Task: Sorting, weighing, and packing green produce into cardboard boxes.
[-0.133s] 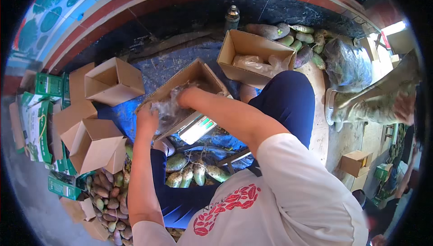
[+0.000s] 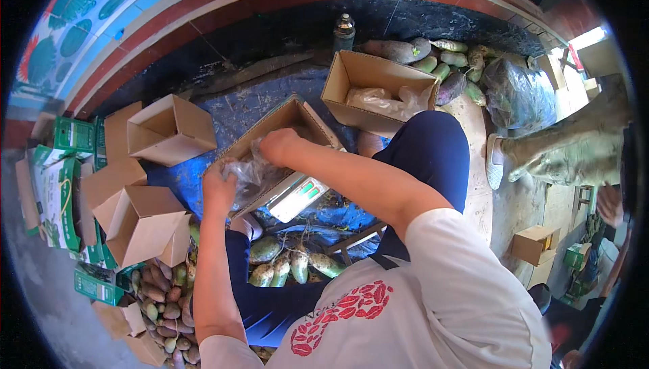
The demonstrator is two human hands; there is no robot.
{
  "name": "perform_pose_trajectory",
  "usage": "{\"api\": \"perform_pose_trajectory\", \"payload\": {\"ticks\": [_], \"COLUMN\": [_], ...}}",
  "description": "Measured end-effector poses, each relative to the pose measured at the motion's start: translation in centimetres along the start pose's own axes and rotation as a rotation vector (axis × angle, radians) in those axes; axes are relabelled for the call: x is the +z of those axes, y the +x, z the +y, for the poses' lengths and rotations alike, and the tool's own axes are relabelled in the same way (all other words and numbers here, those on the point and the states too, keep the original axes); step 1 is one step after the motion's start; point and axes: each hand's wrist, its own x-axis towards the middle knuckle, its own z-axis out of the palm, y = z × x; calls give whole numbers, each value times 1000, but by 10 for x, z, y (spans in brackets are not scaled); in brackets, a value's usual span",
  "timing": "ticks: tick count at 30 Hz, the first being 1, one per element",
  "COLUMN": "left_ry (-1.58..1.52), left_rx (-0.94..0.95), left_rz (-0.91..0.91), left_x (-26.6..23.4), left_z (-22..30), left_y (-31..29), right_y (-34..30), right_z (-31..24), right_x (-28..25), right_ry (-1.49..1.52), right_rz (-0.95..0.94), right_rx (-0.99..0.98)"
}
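An open cardboard box stands tilted before me, with a crumpled clear plastic bag inside it. My right hand is over the box opening, fingers closed on the bag's upper part. At the box's left rim, my left hand pinches the bag's near edge. The bag's lower part and anything in it are hidden. Against the box's near right side sits a white scale with a lit green display.
A second open box with clear plastic stands at my right knee. Empty boxes lie left, near piled radishes. More radishes lie between my legs. A metal flask stands by the wall; another person's leg is at right.
My right hand has come up and slightly left out of the box, with plastic in its fingers. My left hand stays at the rim. The other person at right has shifted a little.
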Motion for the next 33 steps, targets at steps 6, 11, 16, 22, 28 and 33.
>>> {"api": "perform_pose_trajectory", "payload": {"ticks": [6, 11, 16, 22, 28, 33], "left_ry": [-295, -547, -717, -973, -1020, -1143], "left_rx": [-72, -305, -297, -459, -511, -633], "left_rz": [114, 86, -18, 235, 128, 171], "left_x": [-11, -37, -54, -48, -53, -22], "left_z": [-14, 12, -26, -54, -96, -107], "left_y": [-9, -24, -26, -24, -8, 14], "right_y": [-58, -63, -57, -49, -32, 0], "right_z": [8, 71, 97, 97, 102, 118], "right_x": [-40, -40, -27, -19, -30, -17], "right_ry": [332, 571, 985, 659, 1005, 771], "right_rz": [249, 451, 464, 706, 510, 551], "right_rx": [41, 66, 141, 240, 216, 340]}}
